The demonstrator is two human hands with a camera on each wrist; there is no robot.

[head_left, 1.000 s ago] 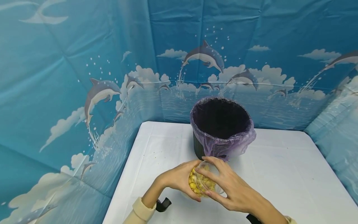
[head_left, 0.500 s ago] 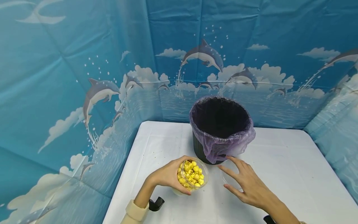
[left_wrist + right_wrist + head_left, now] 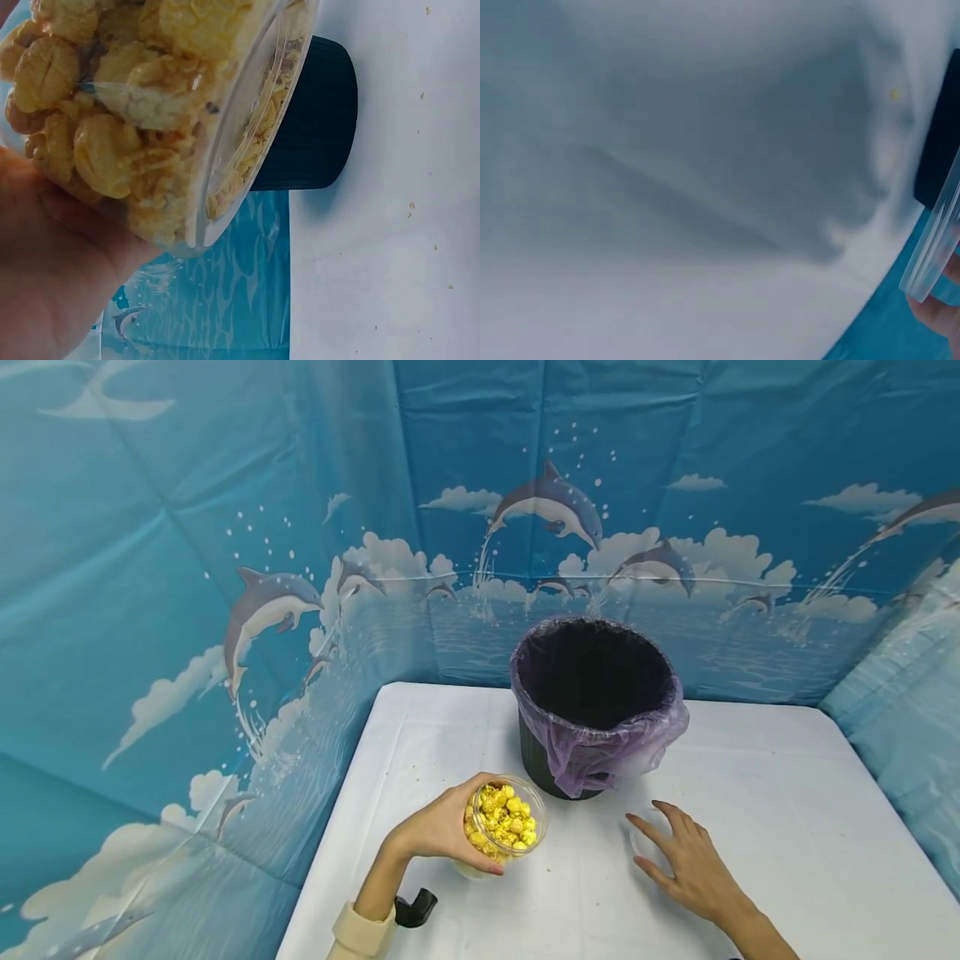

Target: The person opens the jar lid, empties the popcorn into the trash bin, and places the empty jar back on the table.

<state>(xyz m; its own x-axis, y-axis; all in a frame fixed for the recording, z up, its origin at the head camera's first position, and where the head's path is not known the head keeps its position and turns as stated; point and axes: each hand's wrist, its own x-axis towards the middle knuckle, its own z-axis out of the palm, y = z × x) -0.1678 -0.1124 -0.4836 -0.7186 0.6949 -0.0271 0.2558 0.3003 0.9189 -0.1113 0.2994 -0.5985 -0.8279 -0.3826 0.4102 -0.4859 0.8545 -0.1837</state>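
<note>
"Two hands in view; what does each have?"

"Left hand [image 3: 444,828]: thumb and fingers curved round the side of a clear tub [image 3: 542,818], spread to its width; right hand [image 3: 693,868]: part-spread, fingers and thumb bent about the edge of a clear lid [image 3: 932,247]; lid faint in the head view, plainer at the right wrist."

"Where is the tub?"

"Over the counter [image 3: 787,827], nearer than the lined bin [image 3: 540,756] and to its left; whether the base touches, I cannot tell; mouth uncovered, yellow popcorn [image 3: 506,818] inside."

"Step in hand?"

"My reading: uncovering; the lid is off, well apart from the tub, not yet released."

"Next move calls for?"

"Judged from this, a free right hand; so the lid laid flat on the counter, the left grip firm yet gentle; a squeeze or tilt could spill popcorn."
</note>
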